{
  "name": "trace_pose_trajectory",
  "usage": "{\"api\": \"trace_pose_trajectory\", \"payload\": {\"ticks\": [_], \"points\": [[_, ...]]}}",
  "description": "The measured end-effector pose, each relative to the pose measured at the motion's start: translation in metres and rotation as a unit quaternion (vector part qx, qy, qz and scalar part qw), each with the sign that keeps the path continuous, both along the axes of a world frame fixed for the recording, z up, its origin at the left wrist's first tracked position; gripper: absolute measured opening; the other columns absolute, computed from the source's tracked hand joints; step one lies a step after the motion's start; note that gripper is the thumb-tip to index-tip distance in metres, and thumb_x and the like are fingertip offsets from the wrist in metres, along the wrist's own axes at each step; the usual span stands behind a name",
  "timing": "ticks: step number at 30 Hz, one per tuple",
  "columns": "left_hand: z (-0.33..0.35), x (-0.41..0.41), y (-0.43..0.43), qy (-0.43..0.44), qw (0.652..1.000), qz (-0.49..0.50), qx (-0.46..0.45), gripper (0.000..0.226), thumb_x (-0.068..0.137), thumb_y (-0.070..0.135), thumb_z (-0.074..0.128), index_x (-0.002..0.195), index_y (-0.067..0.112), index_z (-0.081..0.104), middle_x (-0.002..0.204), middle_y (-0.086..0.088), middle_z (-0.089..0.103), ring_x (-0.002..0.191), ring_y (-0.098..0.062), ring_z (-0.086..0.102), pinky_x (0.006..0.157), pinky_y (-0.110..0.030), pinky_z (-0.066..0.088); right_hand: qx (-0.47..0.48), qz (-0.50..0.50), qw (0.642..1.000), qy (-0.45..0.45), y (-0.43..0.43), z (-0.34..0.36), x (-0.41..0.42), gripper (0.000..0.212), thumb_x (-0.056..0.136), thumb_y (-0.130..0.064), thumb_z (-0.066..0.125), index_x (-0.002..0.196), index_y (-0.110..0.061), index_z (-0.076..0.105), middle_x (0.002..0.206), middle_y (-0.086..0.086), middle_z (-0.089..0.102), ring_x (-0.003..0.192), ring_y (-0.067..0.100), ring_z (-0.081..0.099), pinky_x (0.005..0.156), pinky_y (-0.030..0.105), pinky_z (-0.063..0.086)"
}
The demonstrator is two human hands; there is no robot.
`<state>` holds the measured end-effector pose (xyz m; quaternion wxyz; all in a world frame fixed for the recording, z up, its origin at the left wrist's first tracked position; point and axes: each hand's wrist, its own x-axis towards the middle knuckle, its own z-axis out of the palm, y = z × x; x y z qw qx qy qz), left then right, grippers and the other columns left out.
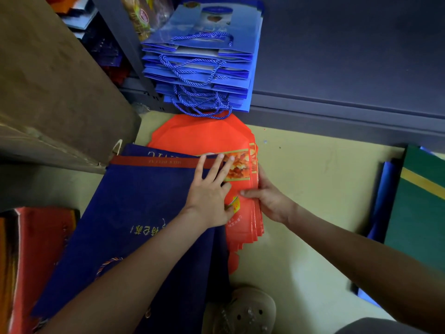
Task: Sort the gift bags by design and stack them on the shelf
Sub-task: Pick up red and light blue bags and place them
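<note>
Fingers of the left hand (209,189) are lying straight and spread, pressing flat across the top of the navy bags (134,201) and onto the printed face of the red bags (199,136) beside them. The right hand (267,196) is pinching the right edge of the fanned red bags, its thumb lying on top and its other fingers curling along the side. Both piles are lying flat on the pale yellow floor (313,189), the navy one overlapping the red one's left part. Beyond them, a stack of blue bags (207,59) is sitting on the dark shelf (337,109), its rope handles hanging over the front. A cardboard box (55,92) is standing at the left, a green bag (419,213) is lying at the right, and a shoe (243,312) is showing at the bottom.
</note>
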<state>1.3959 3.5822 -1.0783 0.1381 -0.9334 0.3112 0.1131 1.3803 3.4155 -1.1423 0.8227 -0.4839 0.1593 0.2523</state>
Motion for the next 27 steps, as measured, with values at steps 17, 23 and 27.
{"api": "trace_pose_trajectory", "payload": {"ticks": [17,23,27], "points": [[0.009,-0.002,0.000,-0.023,0.998,0.003,0.056,0.075,0.081,0.075,0.025,0.138,0.030,0.043,0.156,-0.011,-0.022,0.142,-0.031,-0.022,0.101,-0.064,-0.024,-0.132,-0.063,0.988,-0.052,-0.022,0.016,-0.013,0.082,0.074,0.029,0.045,0.142,-0.016,0.036,0.111,0.006,0.066,0.094,0.019,0.065,0.078,0.035,0.056],[-0.005,-0.001,-0.015,0.017,0.994,0.000,0.105,0.068,0.085,0.070,0.028,0.135,0.028,0.048,0.156,-0.009,-0.023,0.142,-0.032,-0.022,0.100,-0.064,-0.026,-0.162,-0.055,0.985,-0.024,-0.109,0.029,-0.033,0.082,0.075,0.028,0.048,0.142,-0.018,0.038,0.116,0.011,0.063,0.094,0.023,0.064,0.077,0.038,0.056],[-0.013,0.000,-0.039,0.050,0.995,0.045,0.075,0.074,0.088,0.070,0.023,0.141,0.021,0.041,0.159,-0.008,-0.013,0.145,-0.030,-0.015,0.105,-0.059,-0.023,-0.153,-0.053,0.986,-0.024,-0.134,0.041,-0.047,0.078,0.076,0.028,0.046,0.137,-0.022,0.043,0.110,0.009,0.067,0.091,0.024,0.066,0.074,0.039,0.058]]}}
